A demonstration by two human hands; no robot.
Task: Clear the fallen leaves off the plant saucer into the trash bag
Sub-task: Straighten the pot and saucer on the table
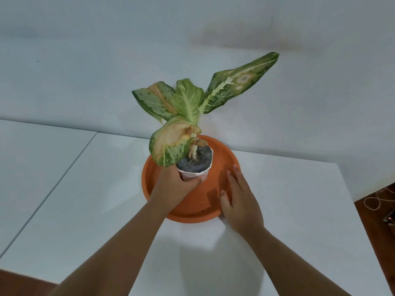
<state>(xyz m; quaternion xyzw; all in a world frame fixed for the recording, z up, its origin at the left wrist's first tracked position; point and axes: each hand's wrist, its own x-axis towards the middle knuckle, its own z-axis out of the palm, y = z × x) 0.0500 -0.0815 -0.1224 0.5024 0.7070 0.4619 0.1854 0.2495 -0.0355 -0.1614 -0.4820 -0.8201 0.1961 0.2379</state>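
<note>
1. The left hand (171,186) is wrapped around the lower side of a small white pot (195,170), thumb across the front, fingers closed on it.
2. The right hand (239,199) lies flat and open, fingers together, on the right side of the orange saucer (192,201); the fingertips reach over the rim onto the inner surface and the heel of the hand rests toward the table.
3. The pot stands inside the saucer, toward its far half, and is full of dark soil (195,159).
4. From the soil rises a plant (188,105) with speckled green and cream leaves; one lower leaf on the left is yellowed and browning and droops over the left hand, and a long leaf stretches up and to the right.
5. The saucer's bare floor shows only a few tiny dark specks near its front edge; I cannot make out any loose leaves lying in it.
6. The saucer sits on a white table (299,210), near the back edge, against a pale wall (106,60).
7. At the far right, beyond the table's edge, a thin cord (376,199) lies looped on a brown floor.
</note>
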